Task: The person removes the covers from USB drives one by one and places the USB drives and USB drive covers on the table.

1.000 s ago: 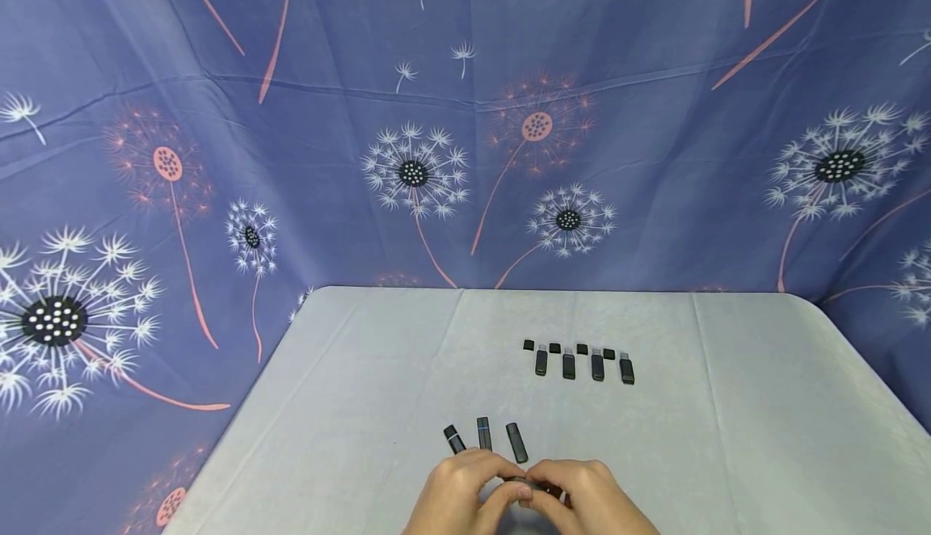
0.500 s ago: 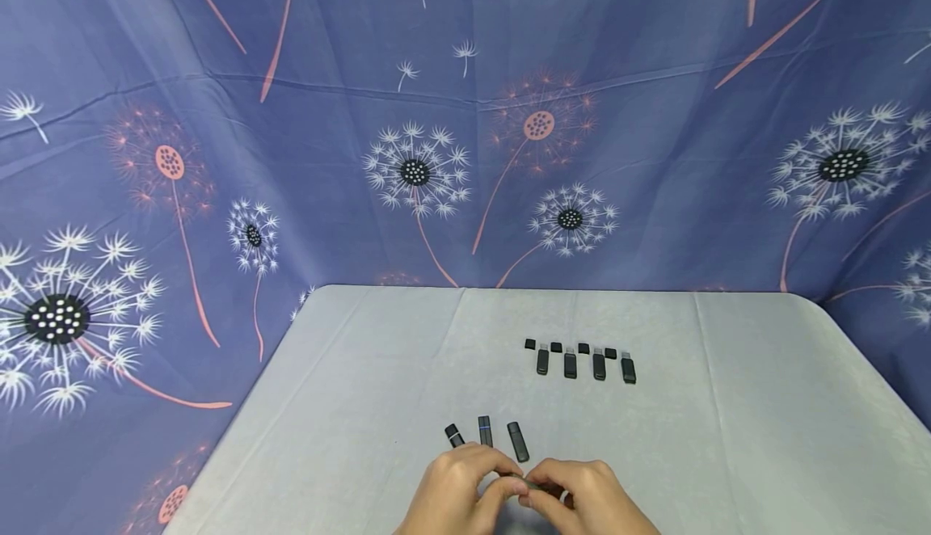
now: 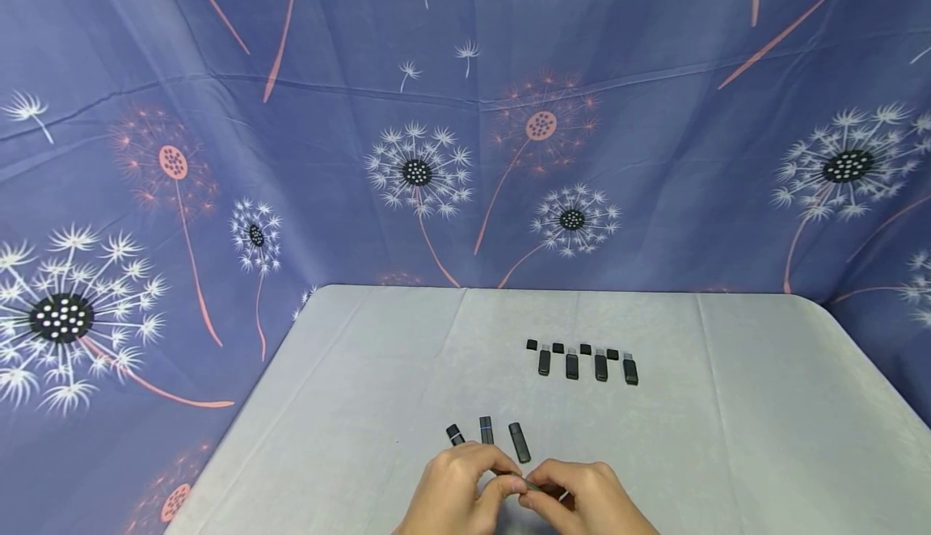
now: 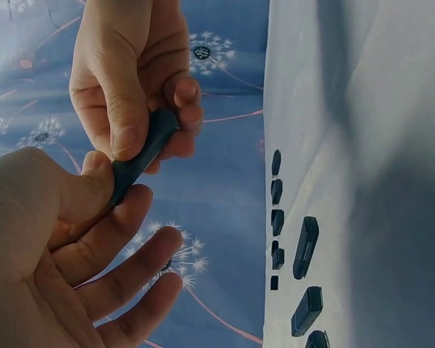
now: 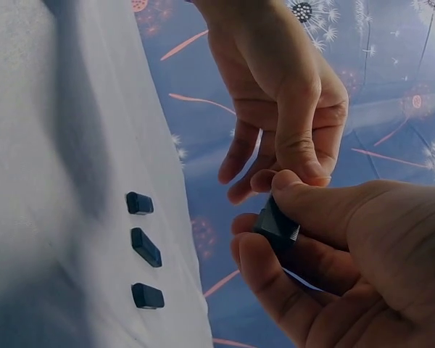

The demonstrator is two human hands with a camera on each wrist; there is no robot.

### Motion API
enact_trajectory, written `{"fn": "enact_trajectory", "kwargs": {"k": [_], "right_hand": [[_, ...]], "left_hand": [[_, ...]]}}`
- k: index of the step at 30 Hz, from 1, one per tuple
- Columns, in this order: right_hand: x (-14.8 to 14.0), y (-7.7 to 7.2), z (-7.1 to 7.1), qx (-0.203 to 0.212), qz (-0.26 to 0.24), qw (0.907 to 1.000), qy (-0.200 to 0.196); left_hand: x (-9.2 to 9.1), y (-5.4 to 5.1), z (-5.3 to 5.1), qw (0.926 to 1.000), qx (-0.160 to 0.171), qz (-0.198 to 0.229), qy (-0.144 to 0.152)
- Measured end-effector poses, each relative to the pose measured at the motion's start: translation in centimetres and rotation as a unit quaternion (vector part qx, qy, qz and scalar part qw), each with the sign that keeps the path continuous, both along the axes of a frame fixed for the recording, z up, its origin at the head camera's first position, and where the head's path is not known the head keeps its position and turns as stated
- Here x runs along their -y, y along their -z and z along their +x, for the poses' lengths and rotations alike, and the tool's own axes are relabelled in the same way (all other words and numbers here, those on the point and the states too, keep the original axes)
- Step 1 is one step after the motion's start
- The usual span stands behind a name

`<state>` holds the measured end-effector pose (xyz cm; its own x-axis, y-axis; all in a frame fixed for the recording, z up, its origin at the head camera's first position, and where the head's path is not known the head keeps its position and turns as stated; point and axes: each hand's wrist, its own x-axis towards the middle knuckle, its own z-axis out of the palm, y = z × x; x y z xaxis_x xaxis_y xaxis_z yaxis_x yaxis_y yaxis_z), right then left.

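A dark USB stick (image 4: 146,148) is held between both hands above the front of the table. My left hand (image 3: 457,488) pinches one end of it between thumb and index finger; in the left wrist view its other fingers are spread apart. My right hand (image 3: 587,496) grips the other end, thumb on top and fingers curled beneath. The fingertips of the two hands nearly meet along the stick. In the right wrist view the stick's broad end (image 5: 278,226) shows between the right thumb and fingers. Most of the stick is covered by fingers in the head view.
Three capped sticks, the rightmost (image 3: 520,443) fully visible, lie just beyond the hands on the pale table (image 3: 349,406). Farther back stands a row of several uncapped sticks (image 3: 572,365) with small black caps (image 3: 558,347) beside their connectors. A patterned blue cloth (image 3: 465,147) hangs behind.
Both hands stay almost in place around the stick. The left fingers have shifted slightly, and the whole head view has drifted a little.
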<state>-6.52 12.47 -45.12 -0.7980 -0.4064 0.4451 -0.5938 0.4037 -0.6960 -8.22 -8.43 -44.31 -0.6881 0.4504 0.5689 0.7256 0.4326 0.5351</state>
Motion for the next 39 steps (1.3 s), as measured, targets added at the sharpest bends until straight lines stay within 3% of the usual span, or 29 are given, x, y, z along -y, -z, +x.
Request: {"fn": "enact_trajectory", "kwargs": {"k": [4,10,16,25,39], "right_hand": [[0.02,-0.04,0.03,0.006,0.001,1.0,-0.001],[0.05,-0.17,0.21,0.018,0.001,0.9998,0.001],[0.13,-0.39,0.52,0.037,-0.001,0.9993,0.008],[0.2,-0.36,0.63,0.045,-0.001,0.9989,0.015],[0.24,-0.44,0.57,-0.011,-0.009,0.9997,0.02]], "left_hand": [[0.09,-0.06,0.09,0.9999,0.01,-0.003,0.0],[0.08,0.07,0.05,1.0,-0.001,0.003,-0.003],[0.22,-0.14,0.06,0.9999,0.014,-0.002,-0.001],[0.26,-0.11,0.03,1.0,0.0,0.004,-0.003],[0.34,-0.57,-0.2,0.9998,-0.019,0.003,0.0]]}}
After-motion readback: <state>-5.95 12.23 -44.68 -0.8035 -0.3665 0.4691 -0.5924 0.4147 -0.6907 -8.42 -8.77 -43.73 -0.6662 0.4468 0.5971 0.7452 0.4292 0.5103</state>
